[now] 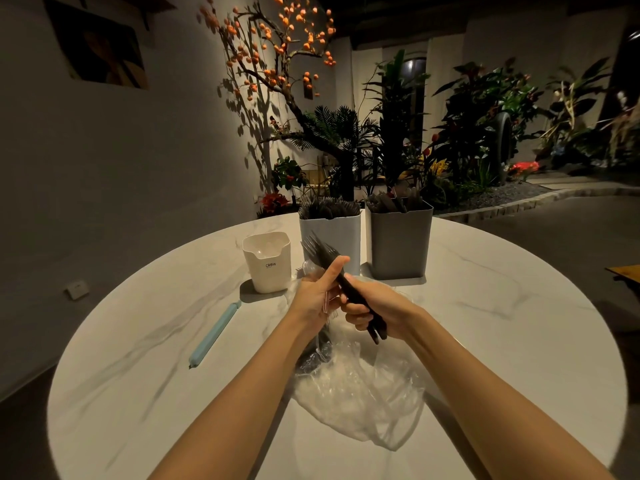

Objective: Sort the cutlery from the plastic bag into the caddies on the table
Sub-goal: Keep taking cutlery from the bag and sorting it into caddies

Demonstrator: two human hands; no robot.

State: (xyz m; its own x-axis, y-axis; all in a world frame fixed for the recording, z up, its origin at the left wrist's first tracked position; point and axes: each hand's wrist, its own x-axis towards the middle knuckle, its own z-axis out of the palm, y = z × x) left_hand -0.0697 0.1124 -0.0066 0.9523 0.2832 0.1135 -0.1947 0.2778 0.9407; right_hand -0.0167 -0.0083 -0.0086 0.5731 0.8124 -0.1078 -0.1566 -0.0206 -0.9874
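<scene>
Above plastic bag (360, 393), near white caddy (332, 233) — right hand (372, 306), left hand (317, 296) clamp black forks (332, 263); light, stiff, slippery — I'd hold mid-handle.

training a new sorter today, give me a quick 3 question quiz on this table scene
1. True or false: both hands grip the black forks.
2. Which caddy is lowest: white, grey or cream?
3. What lies on the table left of the plastic bag?

Key:
1. True: left hand and right hand both curl round them.
2. The cream one.
3. A light blue bag clip.
</scene>
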